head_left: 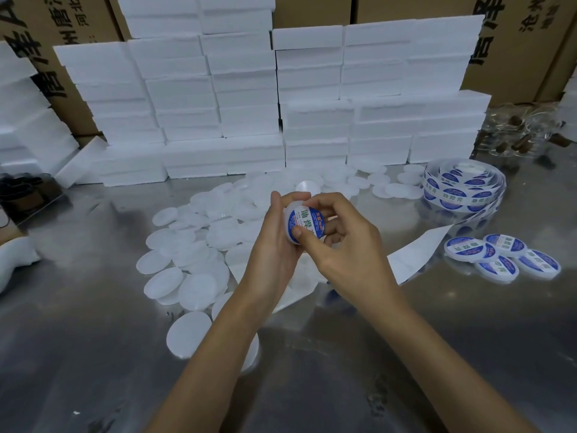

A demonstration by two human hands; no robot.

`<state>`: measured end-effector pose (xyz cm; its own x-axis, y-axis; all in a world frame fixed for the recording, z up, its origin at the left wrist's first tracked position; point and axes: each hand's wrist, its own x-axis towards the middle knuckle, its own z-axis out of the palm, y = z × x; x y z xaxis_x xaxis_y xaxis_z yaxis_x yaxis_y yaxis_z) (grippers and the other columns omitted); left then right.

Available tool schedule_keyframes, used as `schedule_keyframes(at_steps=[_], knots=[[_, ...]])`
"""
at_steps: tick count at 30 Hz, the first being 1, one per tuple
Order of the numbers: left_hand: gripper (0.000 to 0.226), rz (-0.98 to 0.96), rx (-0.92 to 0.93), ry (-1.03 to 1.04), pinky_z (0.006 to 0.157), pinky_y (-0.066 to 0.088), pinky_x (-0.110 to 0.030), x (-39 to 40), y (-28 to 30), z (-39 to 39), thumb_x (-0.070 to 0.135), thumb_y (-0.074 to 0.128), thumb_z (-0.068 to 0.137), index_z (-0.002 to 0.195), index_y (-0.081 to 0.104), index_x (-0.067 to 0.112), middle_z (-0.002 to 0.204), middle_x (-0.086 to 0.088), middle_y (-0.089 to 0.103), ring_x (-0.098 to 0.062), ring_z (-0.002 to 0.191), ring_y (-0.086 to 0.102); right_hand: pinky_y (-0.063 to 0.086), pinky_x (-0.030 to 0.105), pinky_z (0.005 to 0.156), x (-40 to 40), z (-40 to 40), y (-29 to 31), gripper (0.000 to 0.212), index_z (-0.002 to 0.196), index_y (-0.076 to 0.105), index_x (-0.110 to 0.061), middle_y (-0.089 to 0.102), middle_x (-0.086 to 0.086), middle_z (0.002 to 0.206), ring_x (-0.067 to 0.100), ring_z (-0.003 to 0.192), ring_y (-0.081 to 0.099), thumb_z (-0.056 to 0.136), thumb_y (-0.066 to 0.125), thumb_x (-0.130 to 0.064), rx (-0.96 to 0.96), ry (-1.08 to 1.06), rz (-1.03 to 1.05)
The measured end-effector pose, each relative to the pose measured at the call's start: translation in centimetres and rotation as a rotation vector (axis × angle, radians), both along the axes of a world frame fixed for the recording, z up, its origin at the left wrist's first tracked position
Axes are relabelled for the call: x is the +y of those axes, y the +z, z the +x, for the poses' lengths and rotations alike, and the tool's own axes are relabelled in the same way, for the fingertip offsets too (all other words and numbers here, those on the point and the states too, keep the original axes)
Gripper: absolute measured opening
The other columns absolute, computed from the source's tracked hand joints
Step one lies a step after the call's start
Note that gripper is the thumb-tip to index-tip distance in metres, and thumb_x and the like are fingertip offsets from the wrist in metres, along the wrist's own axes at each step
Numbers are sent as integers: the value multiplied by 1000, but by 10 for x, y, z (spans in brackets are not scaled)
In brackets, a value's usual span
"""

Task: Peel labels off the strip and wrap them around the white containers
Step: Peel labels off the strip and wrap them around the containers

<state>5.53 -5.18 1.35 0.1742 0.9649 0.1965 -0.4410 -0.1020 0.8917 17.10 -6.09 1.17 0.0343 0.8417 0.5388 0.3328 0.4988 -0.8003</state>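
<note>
Both bare forearms reach forward and meet at the middle, where the left hand (274,242) cups a small round container (304,225) from the side while the right hand (338,237) pinches it, thumb pressed on its face.

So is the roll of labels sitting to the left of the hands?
No, the roll of labels sits on the metal table to the right of both hands.

White foam boxes (249,98) stand stacked in rows along the back of a reflective metal worktop (93,339), with printed brown cardboard cartons (515,32) behind them and clear plastic items (524,132) at the far right.
</note>
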Motion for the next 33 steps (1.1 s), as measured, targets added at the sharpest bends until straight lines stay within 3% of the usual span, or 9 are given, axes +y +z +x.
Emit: schedule_keyframes(at_steps=[5, 8, 12, 15, 18, 22, 26, 28, 33], knots=[[59, -72, -66, -15, 103, 52, -37, -1, 0, -3, 51, 33, 98, 129, 55, 6, 120, -13, 68, -26, 115, 65, 44, 2, 70, 0, -1, -4, 46, 126, 58, -30, 45, -10, 118, -4, 91, 61, 84, 77, -25, -89, -77, 47], [61, -155, -163, -43, 110, 44, -43, -2, 2, -5, 52, 30, 103, 135, 52, 5, 130, -24, 64, -34, 123, 62, 45, 3, 65, 1, 2, -2, 82, 144, 31, -46, 36, -15, 122, -10, 97, 52, 78, 78, -46, -151, -145, 16], [58, -179, -265, -86, 112, 40, -42, -4, 3, -5, 51, 29, 105, 132, 52, 5, 133, -25, 62, -34, 128, 59, 35, 9, 59, 0, 5, -6, 59, 109, 40, -42, 40, -22, 103, -8, 91, 48, 69, 64, -77, -252, -256, 5], [56, -163, -262, -132, 110, 43, -41, -5, 2, -2, 51, 26, 105, 131, 52, 8, 136, -21, 61, -32, 131, 56, 37, 12, 56, -1, 4, -11, 44, 81, 44, -41, 47, -18, 75, -8, 78, 50, 73, 51, -84, -330, -237, 15], [56, -159, -280, -174, 107, 47, -40, -6, 3, -3, 52, 23, 105, 133, 49, 10, 138, -18, 60, -30, 132, 55, 33, 16, 50, 1, 4, -12, 47, 80, 54, -35, 46, -13, 59, 5, 60, 49, 79, 46, -81, -310, -177, -20], [53, -160, -302, -219, 117, 34, -43, -6, 3, -3, 50, 24, 106, 130, 51, 12, 141, -18, 58, -32, 138, 49, 32, 22, 51, 5, 5, -15, 42, 63, 39, -34, 45, -10, 51, 11, 52, 46, 95, 43, -62, -205, -176, 24], [50, -145, -292, -227, 106, 45, -37, -5, 0, 0, 49, 25, 106, 124, 53, 12, 140, -17, 59, -28, 133, 54, 31, 28, 53, 7, 7, -17, 44, 61, 37, -33, 42, -8, 46, 13, 49, 44, 105, 36, -42, -178, -235, 34], [51, -132, -246, -198, 98, 50, -34, -5, 0, 3, 50, 24, 105, 124, 53, 12, 139, -16, 60, -26, 128, 58, 29, 24, 52, 5, 7, -16, 51, 55, 34, -31, 41, -7, 44, 12, 50, 45, 101, 35, -53, -180, -255, 3], [56, -96, -134, -164, 114, 40, -44, -8, -2, 11, 55, 23, 101, 124, 55, 14, 139, -14, 61, -28, 126, 59, 25, 21, 47, 2, 5, -14, 68, 53, 43, -24, 43, -7, 42, 10, 45, 48, 77, 34, -87, -364, -429, -55]])
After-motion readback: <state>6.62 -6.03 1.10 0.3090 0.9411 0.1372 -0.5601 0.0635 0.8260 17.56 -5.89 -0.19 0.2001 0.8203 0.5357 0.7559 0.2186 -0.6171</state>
